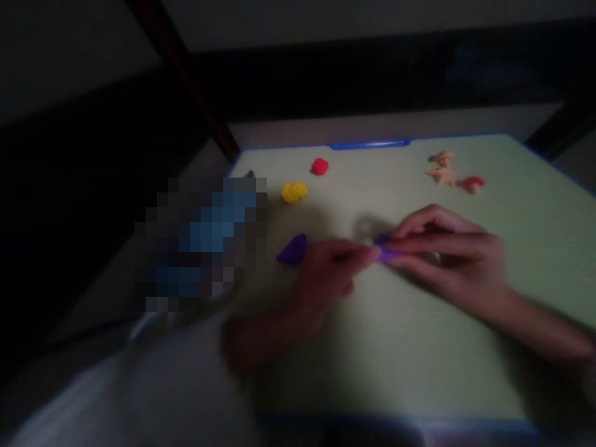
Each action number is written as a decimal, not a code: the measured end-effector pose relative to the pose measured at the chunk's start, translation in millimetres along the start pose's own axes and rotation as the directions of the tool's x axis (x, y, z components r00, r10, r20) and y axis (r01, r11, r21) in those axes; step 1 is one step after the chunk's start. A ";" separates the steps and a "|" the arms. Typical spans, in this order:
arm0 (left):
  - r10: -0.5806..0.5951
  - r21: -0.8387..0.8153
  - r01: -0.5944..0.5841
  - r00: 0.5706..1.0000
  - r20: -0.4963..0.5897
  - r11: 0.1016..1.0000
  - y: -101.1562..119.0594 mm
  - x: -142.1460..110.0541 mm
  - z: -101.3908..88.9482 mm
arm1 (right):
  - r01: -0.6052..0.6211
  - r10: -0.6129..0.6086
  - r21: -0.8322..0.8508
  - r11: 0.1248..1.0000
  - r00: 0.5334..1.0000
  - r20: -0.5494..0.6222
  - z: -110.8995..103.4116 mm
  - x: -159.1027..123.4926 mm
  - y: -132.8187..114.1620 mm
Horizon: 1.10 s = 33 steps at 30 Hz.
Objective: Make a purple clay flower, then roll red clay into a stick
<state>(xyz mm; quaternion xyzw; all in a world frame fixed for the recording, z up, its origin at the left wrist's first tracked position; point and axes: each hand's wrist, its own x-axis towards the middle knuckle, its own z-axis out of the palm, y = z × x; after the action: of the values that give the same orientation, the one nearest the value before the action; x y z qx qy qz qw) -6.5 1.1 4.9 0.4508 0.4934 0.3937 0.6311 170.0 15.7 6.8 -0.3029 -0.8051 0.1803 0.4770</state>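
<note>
My left hand (328, 267) reaches in from the left, its thumb and forefinger pinched on the left end of a small piece of purple modelling clay (388, 254). From the right, my right hand (459, 254) holds the other end of the same piece between thumb and fingers. The clay is blurred and partly hidden by the fingertips, so its exact shape cannot be made out. A larger purple lump of modelling clay (292, 249) lies on the table just left of my left hand, partly covered by it.
A yellow clay lump (294, 192) and a red one (320, 166) lie farther back on the pale table (372, 360). At the back right are small peach-coloured clay pieces (442, 174) and a red-topped one (472, 184). A blue-edged table rim surrounds them. A pixelated bluish area (209, 230) stands at left.
</note>
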 end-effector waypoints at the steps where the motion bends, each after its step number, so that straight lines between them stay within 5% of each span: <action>1: 0.002 0.001 -0.002 1.000 -0.002 1.000 0.3 -0.2 0.6 | -0.002 0.002 0.002 1.000 1.000 -0.002 0.1 0.2 -0.1; 22: -0.026 -0.188 0.051 0.990 0.136 0.981 2.8 -1.3 -1.3 | 0.015 -0.015 0.019 1.000 1.000 -0.028 0.7 -0.4 -9.6; 33: -0.045 -0.184 0.067 0.992 0.122 0.981 5.5 -3.0 2.0 | 0.010 -0.010 0.009 1.000 0.999 -0.036 1.9 0.1 -11.1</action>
<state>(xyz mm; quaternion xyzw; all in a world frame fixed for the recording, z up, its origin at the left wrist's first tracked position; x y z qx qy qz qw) -5.4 -0.5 11.1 0.3974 0.4287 0.3935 0.7095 164.8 7.4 12.4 -0.2997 -0.7970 0.1760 0.4939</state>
